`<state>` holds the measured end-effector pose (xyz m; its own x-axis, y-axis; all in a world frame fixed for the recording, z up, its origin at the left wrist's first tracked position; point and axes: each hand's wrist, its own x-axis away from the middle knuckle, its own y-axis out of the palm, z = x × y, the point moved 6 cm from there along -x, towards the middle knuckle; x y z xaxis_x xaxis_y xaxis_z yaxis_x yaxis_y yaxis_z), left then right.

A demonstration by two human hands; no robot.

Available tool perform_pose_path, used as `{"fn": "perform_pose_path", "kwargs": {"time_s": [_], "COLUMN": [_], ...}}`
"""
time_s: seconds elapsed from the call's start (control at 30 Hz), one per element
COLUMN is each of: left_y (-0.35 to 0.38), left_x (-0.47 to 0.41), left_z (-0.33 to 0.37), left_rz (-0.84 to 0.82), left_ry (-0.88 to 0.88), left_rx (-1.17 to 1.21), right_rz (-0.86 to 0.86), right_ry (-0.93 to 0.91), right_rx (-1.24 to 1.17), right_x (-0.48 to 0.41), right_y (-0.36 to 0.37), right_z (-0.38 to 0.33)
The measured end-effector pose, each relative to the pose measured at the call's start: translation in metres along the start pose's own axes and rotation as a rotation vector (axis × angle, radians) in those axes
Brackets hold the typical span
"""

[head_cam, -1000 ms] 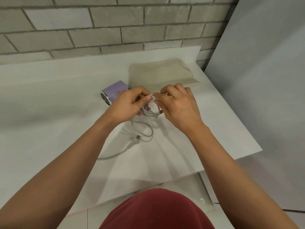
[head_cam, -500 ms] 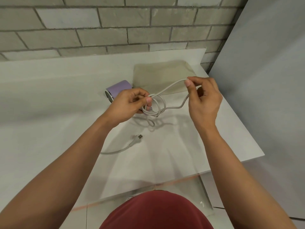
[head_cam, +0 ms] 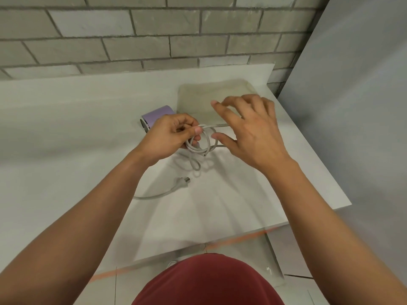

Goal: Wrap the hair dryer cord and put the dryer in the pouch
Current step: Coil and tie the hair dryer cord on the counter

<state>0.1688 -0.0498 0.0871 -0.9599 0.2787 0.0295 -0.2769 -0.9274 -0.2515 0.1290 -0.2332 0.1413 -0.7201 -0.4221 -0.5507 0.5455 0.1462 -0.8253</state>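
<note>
A beige pouch (head_cam: 204,95) is laid flat at the far right of the white table (head_cam: 66,133). The lilac hair dryer (head_cam: 156,115) is seen just beside the pouch's left edge, partly hidden by the left hand (head_cam: 171,137). Several loops of the grey cord (head_cam: 199,148) are pinched between that hand's thumb and curled fingers, just in front of the pouch. The right hand (head_cam: 251,133) is held over the pouch's near edge, fingers spread and straight, with two cord strands running beneath it. The plug (head_cam: 184,179) is left lying on the table, nearer the person than the pouch.
</note>
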Motion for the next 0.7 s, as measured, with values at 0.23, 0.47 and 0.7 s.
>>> {"fn": "perform_pose_path", "kwargs": {"time_s": [0.23, 0.47, 0.7], "left_y": [0.006, 0.009, 0.009], "left_x": [0.001, 0.006, 0.004], "left_z": [0.004, -0.002, 0.004], "left_rz": [-0.021, -0.048, 0.022], "left_ry": [0.036, 0.094, 0.184], "left_rx": [0.009, 0.025, -0.011], "right_rz": [-0.023, 0.171, 0.257], "right_ry": [0.025, 0.247, 0.443], "right_rx": [-0.075, -0.441, -0.567], "right_x": [-0.010, -0.008, -0.004], "right_y": [0.005, -0.019, -0.022], "right_z": [-0.010, 0.004, 0.035]}}
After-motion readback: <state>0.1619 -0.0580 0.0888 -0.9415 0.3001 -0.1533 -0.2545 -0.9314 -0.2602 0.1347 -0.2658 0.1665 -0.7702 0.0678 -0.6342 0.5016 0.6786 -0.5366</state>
